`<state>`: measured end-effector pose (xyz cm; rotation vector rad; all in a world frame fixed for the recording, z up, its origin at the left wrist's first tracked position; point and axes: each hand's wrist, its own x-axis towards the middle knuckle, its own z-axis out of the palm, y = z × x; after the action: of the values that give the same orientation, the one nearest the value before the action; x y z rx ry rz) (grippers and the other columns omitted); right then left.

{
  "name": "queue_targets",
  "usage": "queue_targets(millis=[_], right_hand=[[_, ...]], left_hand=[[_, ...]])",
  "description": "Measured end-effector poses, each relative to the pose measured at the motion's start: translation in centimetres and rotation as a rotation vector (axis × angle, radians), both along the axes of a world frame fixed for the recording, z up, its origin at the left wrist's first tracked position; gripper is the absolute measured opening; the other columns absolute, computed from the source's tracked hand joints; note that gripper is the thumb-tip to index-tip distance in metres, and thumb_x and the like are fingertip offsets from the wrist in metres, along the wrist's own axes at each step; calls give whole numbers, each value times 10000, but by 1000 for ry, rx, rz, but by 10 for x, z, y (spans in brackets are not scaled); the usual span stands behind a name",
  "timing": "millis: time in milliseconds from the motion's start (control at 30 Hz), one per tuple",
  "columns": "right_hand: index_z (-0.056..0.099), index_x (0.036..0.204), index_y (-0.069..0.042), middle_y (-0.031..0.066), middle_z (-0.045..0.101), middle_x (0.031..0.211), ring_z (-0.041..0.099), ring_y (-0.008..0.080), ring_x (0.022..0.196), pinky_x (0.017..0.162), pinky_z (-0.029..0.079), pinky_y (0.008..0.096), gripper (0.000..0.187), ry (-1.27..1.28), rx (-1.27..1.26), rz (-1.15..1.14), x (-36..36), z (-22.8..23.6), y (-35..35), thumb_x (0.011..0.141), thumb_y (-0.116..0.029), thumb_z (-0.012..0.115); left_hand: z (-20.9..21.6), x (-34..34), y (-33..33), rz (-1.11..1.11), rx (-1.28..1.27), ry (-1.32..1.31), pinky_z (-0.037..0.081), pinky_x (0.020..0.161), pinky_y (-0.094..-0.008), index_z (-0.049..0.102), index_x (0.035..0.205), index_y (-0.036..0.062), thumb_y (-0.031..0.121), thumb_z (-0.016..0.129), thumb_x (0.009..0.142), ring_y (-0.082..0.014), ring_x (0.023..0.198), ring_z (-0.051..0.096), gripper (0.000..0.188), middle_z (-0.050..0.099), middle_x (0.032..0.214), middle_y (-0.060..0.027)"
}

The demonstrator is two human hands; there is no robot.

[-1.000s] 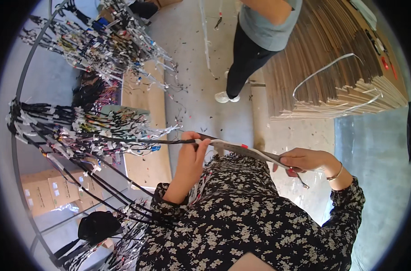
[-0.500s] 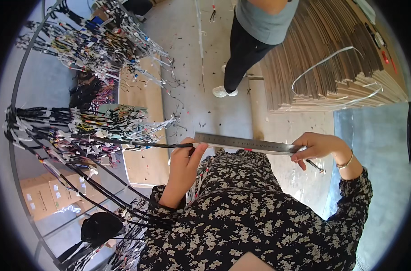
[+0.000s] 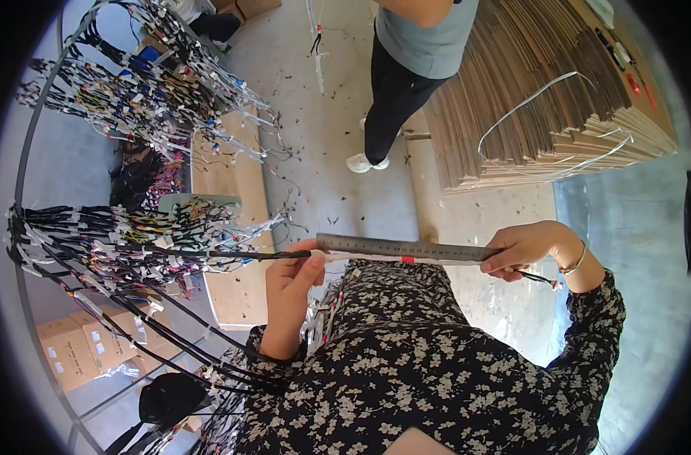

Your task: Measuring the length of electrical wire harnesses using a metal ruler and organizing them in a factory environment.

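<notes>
A steel ruler lies crosswise in front of my body. Just below its lower edge runs a white-wrapped wire harness with a red tape band partway along it. My left hand pinches the harness at the ruler's left end, thumb on top; a black-sleeved stretch leads from there to the hanging bundle. Closed around the ruler's right end and the harness is my right hand. Short black wires with a small connector stick out beyond its fingers.
Thick bundles of wire harnesses hang from a rack on the left. Cardboard boxes stand below them. A person in dark trousers stands ahead, beside a tall stack of flat cardboard. Small scraps lie on the floor.
The harness has come out from behind the ruler, and its red band now shows fully. Both hands still hold on; the left one sits slightly lower and farther left in view.
</notes>
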<state>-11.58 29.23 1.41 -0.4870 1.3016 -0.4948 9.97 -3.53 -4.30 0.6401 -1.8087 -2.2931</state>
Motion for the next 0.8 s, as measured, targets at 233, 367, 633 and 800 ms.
queue_targets(millis=[233, 367, 633, 800], right_hand=[[587, 659, -76, -22, 578, 564, 440, 52, 516, 498, 343, 245, 492, 36, 16, 97, -3, 0, 6, 986, -439, 530], [667, 766, -26, -10, 574, 546, 524, 81, 531, 497, 386, 267, 439, 216, -136, 121, 1, -6, 5, 907, -441, 658], [618, 1005, -2, 14, 541, 650, 549, 105, 601, 536, 440, 262, 453, 237, -275, -35, 28, -2, -32, 928, -448, 626], [599, 1054, -34, -17, 442, 636, 442, 74, 601, 540, 388, 252, 324, 237, -392, -146, 36, -2, -45, 1021, -341, 500]], left_hand=[[6, 3, 0, -12, 50, -6, 352, 565, -209, 657, 947, -29, 200, 599, 973, -56, 608, 457, 237, 623, 760, -29], [9, 3, 2, -50, 55, -40, 324, 534, -195, 645, 953, -27, 167, 590, 976, -42, 581, 430, 204, 617, 750, -22], [10, 3, 7, -35, 26, -28, 291, 518, -187, 640, 920, -34, 110, 609, 958, -27, 572, 415, 152, 594, 721, -3], [18, 5, 6, 17, 49, -52, 293, 518, -190, 639, 899, -38, 124, 650, 934, -36, 566, 420, 167, 580, 704, -13]])
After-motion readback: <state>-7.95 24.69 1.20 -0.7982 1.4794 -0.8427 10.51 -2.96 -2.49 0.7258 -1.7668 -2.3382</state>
